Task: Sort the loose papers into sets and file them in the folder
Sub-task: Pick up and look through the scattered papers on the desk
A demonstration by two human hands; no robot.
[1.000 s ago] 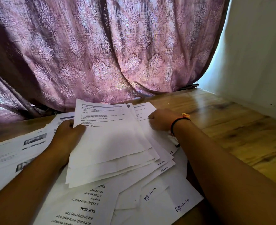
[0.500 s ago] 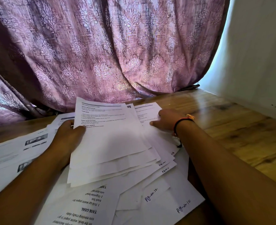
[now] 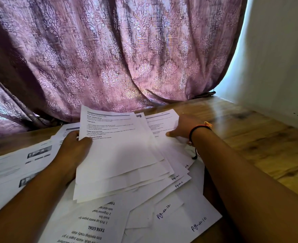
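A fanned stack of white printed papers [image 3: 116, 155] lies on the wooden table [image 3: 260, 137], several sheets marked by hand with page numbers at the corners. My left hand [image 3: 72, 148] grips the stack's left edge, thumb on the top sheet. My right hand [image 3: 183, 128] rests on a lower sheet [image 3: 162, 120] at the stack's far right, fingers curled over its edge. More loose sheets [image 3: 95, 223] lie under the stack near me. No folder is in view.
Printed sheets with small pictures [image 3: 18, 163] spread to the left. A purple patterned curtain [image 3: 109, 58] hangs behind the table, touching its far edge. A white wall [image 3: 276, 67] borders the table on the right. Bare wood lies right of my arm.
My right hand has slid right and slightly away along the far sheets to the right edge. My left hand has kept its hold on the stack.
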